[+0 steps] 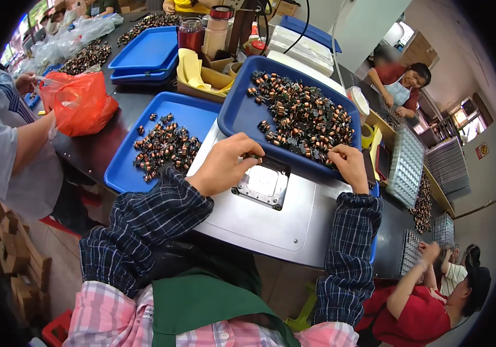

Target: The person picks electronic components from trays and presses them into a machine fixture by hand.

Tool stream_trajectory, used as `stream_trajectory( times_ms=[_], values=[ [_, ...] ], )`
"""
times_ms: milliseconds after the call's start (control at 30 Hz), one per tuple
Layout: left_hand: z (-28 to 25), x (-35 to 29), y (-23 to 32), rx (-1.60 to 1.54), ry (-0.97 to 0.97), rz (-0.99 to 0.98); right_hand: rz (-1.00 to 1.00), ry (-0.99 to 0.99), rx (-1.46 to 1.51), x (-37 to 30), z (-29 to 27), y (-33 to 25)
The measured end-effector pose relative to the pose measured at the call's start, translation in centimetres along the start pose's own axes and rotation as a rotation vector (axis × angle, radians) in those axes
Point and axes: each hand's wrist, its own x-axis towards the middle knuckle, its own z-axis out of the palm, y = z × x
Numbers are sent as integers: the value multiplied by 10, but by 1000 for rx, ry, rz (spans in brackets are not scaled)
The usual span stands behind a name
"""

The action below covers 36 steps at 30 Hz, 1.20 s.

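Observation:
My left hand (229,163) is closed in a pinch above the metal fixture (263,184), with a small dark coil part (253,157) between thumb and fingertips. Over the near right rim of the dark blue tray (233,110), my right hand (350,167) has its fingers pinched together at the edge of a heap of copper-wound coils (305,118). Its fingertips partly hide what they hold. The fixture is a silvery plate with screws, set into a recess of the flat metal machine top (311,217).
To the left lies a lighter blue tray (123,168) with more coils. Behind it stand stacked blue trays (146,49), a box with yellow cloths (193,69) and jars. A person at left holds a red plastic bag (80,104). Co-workers sit at right near a pale rack (405,168).

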Motion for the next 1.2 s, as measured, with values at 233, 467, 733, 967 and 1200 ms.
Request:
stream_trajectory(
  times_ms=[233,467,733,967,1200],
  values=[
    [17,-4,-8,169,-154,152,150,35,237,-2,0,11],
    [26,-3,-9,316,-219,273,410,241,698,-5,-4,10],
    [31,1,-9,405,-254,284,275,178,1249,-8,-7,-10],
    [28,-3,-7,312,-170,265,85,52,564,-15,26,-50],
    [-14,-17,-4,14,151,120,-171,222,245,-12,27,-45]
  ],
)
